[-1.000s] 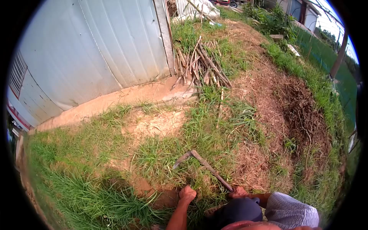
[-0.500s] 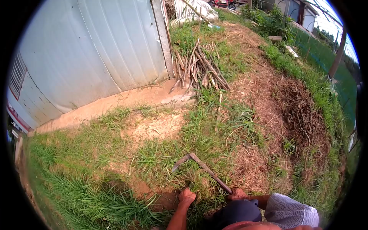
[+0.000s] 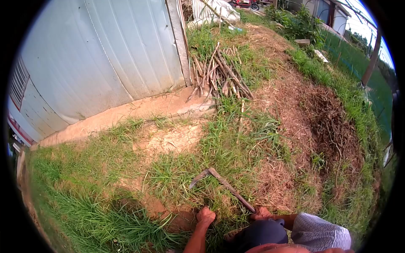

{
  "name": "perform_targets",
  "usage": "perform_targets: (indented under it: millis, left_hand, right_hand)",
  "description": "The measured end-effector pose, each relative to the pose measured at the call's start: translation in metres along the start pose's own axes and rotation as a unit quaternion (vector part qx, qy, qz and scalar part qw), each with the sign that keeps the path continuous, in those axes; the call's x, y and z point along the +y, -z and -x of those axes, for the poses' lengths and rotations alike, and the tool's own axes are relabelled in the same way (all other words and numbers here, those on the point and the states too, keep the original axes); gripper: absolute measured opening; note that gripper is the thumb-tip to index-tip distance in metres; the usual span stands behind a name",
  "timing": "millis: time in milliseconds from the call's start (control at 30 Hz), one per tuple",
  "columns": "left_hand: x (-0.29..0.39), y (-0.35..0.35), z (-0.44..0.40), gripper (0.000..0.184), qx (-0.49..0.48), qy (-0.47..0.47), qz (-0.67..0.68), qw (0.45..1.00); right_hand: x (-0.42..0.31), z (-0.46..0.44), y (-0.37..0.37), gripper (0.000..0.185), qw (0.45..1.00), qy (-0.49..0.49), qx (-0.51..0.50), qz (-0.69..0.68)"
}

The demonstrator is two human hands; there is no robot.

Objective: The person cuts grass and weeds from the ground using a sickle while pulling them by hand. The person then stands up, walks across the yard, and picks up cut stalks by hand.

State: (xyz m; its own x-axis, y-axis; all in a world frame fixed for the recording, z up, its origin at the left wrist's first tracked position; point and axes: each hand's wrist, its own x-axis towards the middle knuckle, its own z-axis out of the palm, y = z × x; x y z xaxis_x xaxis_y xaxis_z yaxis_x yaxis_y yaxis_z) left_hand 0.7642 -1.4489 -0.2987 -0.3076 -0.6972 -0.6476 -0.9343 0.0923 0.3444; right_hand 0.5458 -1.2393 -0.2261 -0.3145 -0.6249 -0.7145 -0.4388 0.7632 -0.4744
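Observation:
My right hand (image 3: 262, 213) is closed around the lower end of the wooden handle of a sickle (image 3: 231, 188). The handle slants up and to the left, and the sickle's blade (image 3: 199, 178) bends back toward the lower left, over the grass. Low at the ground, my left hand (image 3: 206, 215) is closed in a fist at the edge of a grass tuft (image 3: 220, 201), beside a patch of bare soil (image 3: 181, 220). Whatever its fingers hold is hidden. The blade is apart from my left hand.
A metal-sheet wall (image 3: 122, 50) stands at upper left on a concrete footing (image 3: 126, 110). Cut sticks (image 3: 221, 76) are piled at its corner. Dry straw (image 3: 274, 181) and a dark heap of roots or stalks (image 3: 333, 122) lie to the right; long green leaves (image 3: 114, 227) grow at lower left.

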Motion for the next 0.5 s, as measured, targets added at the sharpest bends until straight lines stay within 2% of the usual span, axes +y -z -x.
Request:
perform_targets:
  millis: [100,200,500]
  left_hand:
    - [0.000,0.001,0.002,0.038,-0.002,-0.007,0.005,1.000]
    - [-0.008,-0.010,-0.007,0.039,0.000,-0.015,0.011,1.000]
    - [0.010,0.010,0.011,0.042,-0.022,0.020,0.005,1.000]
  right_hand:
    - [-0.009,0.004,0.004,0.054,1.000,-0.002,-0.006,0.024]
    - [-0.001,-0.006,-0.004,0.055,0.999,-0.045,-0.002,0.005]
    - [0.010,-0.011,-0.010,0.054,1.000,0.007,-0.009,0.019]
